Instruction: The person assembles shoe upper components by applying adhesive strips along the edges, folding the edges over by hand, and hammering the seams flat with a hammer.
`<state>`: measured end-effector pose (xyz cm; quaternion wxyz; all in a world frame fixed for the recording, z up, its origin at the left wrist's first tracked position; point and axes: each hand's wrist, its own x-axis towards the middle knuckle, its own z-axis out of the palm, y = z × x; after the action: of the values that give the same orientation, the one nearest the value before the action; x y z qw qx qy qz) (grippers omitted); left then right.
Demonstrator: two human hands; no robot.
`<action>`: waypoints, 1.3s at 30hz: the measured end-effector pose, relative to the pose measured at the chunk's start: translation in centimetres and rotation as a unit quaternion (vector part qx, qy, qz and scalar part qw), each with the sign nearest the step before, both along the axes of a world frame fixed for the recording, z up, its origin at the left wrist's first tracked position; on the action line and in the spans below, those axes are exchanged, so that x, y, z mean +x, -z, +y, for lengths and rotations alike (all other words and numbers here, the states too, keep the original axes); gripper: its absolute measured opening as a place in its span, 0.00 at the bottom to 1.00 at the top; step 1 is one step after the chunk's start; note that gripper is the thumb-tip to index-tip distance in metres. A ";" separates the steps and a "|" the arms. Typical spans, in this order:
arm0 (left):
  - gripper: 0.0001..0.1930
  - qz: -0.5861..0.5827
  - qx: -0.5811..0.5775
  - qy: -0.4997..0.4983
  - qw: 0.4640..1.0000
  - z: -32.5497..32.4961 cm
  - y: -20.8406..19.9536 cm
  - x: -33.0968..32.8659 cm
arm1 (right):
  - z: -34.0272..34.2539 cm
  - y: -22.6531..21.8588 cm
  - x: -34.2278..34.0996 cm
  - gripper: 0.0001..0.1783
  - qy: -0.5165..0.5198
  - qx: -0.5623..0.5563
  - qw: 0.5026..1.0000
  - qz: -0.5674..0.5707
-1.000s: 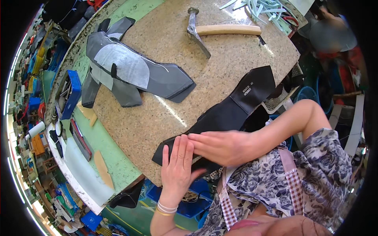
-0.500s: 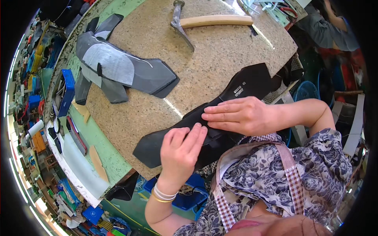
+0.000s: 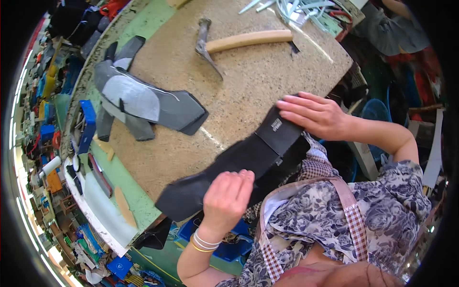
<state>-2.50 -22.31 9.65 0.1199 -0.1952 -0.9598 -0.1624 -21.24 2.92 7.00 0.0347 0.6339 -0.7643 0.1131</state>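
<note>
A long black shoe upper point(image 3: 224, 167), flat and folded, lies slantwise along the near edge of the stone slab. Pale print marks its right part, where a seam crosses it. My right hand point(image 3: 318, 115) rests on its far right end, fingers stretched out flat and the thumb hidden. Toward the middle left, my left hand point(image 3: 228, 196) presses on the upper with bent fingers held together; its thumb is out of sight. Several grey upper pieces point(image 3: 184, 107) with a whitish patch are stacked at the far left. A hammer point(image 3: 248, 40) with a wooden handle lies beyond.
The speckled stone slab point(image 3: 158, 165) sits on a green table. A blue box point(image 3: 87, 119), a red-handled tool point(image 3: 99, 174) and a white sheet point(image 3: 105, 210) are along the left. Pale strips point(image 3: 306, 12) lie at the far right. Another person's grey clothing point(image 3: 387, 31) shows beyond.
My right hand has slid right and away from the left hand to the upper's end. My left hand's fingers have curled in more. The black upper now lies flatter, nearer me.
</note>
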 end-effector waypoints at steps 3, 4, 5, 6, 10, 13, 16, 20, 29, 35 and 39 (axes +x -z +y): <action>0.13 -0.118 0.030 0.015 0.992 2.0 -0.6 2.6 | 0.2 0.5 2.0 0.25 -0.064 -0.076 0.992 -0.071; 0.12 -0.166 0.096 0.000 0.981 3.2 -0.7 3.9 | 0.2 0.3 3.1 0.24 -0.165 -0.051 0.983 -0.065; 0.13 -0.312 0.154 0.035 0.937 3.2 -1.3 4.9 | 0.2 0.1 4.4 0.23 -0.261 -0.027 0.963 -0.060; 0.15 -0.360 0.173 0.054 0.915 2.5 -2.0 5.0 | 0.5 1.9 5.6 0.25 -0.276 0.067 0.951 -0.121; 0.16 -0.095 0.049 0.001 0.994 -5.1 -3.7 -2.6 | -0.7 3.7 5.3 0.21 -0.298 0.140 0.934 -0.136; 0.17 0.064 -0.219 -0.100 0.969 -11.5 -3.9 -9.7 | -4.9 -0.2 4.6 0.17 -0.323 0.076 0.914 -0.232; 0.15 0.049 -0.305 -0.107 0.945 -16.0 -2.8 -12.5 | -9.7 -2.8 2.6 0.13 -0.212 -0.052 0.943 -0.252; 0.15 -0.060 -0.278 -0.048 0.957 -15.4 -7.2 -13.3 | -15.4 -4.5 -2.6 0.13 -0.042 -0.200 0.946 -0.251; 0.08 0.112 -0.125 -0.005 0.986 -16.0 -5.6 -9.6 | -33.7 -2.3 -5.8 0.25 0.033 -0.040 0.757 -0.651; 0.12 0.154 -0.103 -0.017 0.983 -17.0 -3.8 -6.9 | -31.3 -3.4 -5.0 0.31 -0.035 -0.112 0.730 -0.673; 0.14 0.158 -0.086 -0.021 0.983 -16.4 -4.3 -6.7 | -33.7 -6.7 -6.5 0.26 0.120 -0.155 0.575 -0.794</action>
<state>-9.19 -38.74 13.94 0.2563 -0.2075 -0.9431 -0.0434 -27.72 -30.75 13.73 -0.4752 0.1780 -0.5254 0.6830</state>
